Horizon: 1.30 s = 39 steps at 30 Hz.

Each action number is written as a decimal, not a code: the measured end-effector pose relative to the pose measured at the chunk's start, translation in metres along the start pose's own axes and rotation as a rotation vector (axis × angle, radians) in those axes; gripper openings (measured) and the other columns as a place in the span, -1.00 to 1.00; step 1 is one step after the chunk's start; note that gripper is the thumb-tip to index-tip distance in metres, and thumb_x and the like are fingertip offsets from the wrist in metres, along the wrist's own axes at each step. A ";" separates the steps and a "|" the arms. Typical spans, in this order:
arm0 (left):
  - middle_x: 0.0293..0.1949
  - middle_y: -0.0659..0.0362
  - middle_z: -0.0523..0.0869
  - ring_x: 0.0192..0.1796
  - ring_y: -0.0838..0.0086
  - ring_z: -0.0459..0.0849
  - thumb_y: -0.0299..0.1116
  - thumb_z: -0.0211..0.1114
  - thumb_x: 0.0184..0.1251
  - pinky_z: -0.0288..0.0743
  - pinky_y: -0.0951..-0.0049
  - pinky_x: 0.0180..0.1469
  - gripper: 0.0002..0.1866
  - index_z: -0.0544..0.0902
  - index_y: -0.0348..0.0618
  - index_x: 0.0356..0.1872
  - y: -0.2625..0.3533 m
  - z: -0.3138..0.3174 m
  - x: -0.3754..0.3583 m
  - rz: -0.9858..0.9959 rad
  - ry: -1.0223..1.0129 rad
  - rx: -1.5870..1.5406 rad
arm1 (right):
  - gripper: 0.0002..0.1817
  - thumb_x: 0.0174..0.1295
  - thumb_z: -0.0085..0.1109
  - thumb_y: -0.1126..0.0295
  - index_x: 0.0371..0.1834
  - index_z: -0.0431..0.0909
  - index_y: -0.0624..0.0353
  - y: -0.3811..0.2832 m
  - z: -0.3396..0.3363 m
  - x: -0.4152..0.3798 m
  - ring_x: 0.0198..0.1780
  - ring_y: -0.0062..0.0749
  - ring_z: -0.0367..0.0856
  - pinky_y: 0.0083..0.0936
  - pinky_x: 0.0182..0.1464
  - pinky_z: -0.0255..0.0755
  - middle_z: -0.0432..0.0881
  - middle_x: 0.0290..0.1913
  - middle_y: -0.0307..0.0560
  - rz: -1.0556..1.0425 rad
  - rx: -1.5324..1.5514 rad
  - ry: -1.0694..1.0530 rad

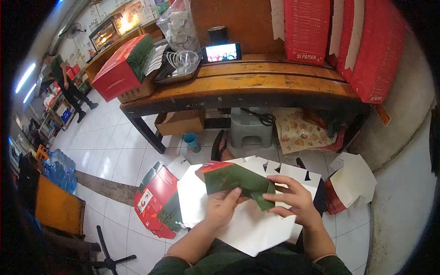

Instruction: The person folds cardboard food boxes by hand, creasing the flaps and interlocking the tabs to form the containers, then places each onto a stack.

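Note:
A cardboard box blank point(236, 181), printed green with a red end, is held over my lap between both hands, partly folded. My left hand point(222, 208) grips its lower edge, the thumb pressed on the green face. At the blank's right end, the bent fingers of my right hand point(293, 197) pinch a green flap. White-sided flat cardboard sheets point(256, 229) lie across my lap beneath. Left of my lap is a red and green box blank point(158, 201) on the floor; to the right rests another blank point(353, 181), white side up.
Ahead stands a wooden bench point(256, 73) with a lit phone point(222, 52), a red and green box point(123, 66), a tray point(178, 73) and stacked red cartons point(307, 32). Below are a grey stool point(251, 128) and blue cup point(192, 142). A person point(66, 82) stands far left.

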<state>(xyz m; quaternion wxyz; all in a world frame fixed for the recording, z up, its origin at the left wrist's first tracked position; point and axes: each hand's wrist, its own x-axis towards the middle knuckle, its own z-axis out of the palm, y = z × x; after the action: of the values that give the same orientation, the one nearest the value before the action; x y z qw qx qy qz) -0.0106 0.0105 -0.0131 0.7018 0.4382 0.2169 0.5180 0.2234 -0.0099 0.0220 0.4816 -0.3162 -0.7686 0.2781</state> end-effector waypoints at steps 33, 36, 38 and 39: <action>-0.23 -0.11 0.77 -0.17 -0.02 0.77 -0.54 0.25 0.38 0.61 0.15 -0.08 -0.39 0.31 -0.24 0.44 0.009 0.024 -0.003 -0.224 -0.159 1.048 | -0.75 0.17 0.42 0.38 -0.11 0.62 0.12 0.030 0.024 -0.019 0.50 0.19 0.27 0.01 0.46 0.18 0.42 0.44 0.04 0.158 -0.336 0.394; -0.25 -0.09 0.77 -0.17 -0.03 0.76 -0.53 0.26 0.37 0.60 0.14 -0.07 -0.36 0.28 -0.22 0.46 0.006 0.024 -0.006 -0.198 -0.152 1.031 | -0.78 0.20 0.40 0.40 -0.10 0.65 0.12 0.029 0.015 -0.016 0.50 0.18 0.28 -0.02 0.47 0.16 0.41 0.44 0.09 0.195 -0.238 -0.042; -0.23 -0.10 0.77 -0.16 -0.04 0.76 -0.52 0.27 0.37 0.59 0.14 -0.07 -0.38 0.33 -0.21 0.45 0.007 0.028 -0.006 -0.218 -0.148 1.047 | -0.77 0.22 0.38 0.40 -0.06 0.67 0.12 0.025 0.012 -0.015 0.51 0.13 0.28 -0.06 0.49 0.14 0.42 0.44 0.11 0.184 -0.231 -0.102; -0.22 -0.10 0.76 -0.16 -0.05 0.75 -0.51 0.28 0.37 0.59 0.14 -0.08 -0.39 0.35 -0.21 0.44 0.007 0.030 -0.005 -0.227 -0.147 1.056 | -0.73 0.23 0.37 0.39 -0.01 0.65 0.12 0.027 0.009 -0.017 0.51 0.13 0.28 -0.06 0.50 0.13 0.43 0.43 0.11 0.188 -0.172 -0.093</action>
<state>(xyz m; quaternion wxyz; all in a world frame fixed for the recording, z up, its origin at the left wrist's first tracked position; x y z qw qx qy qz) 0.0064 -0.0050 0.0077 0.4512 0.7401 0.4437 0.2277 0.2262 -0.0062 -0.0108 0.3884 -0.4137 -0.7781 0.2696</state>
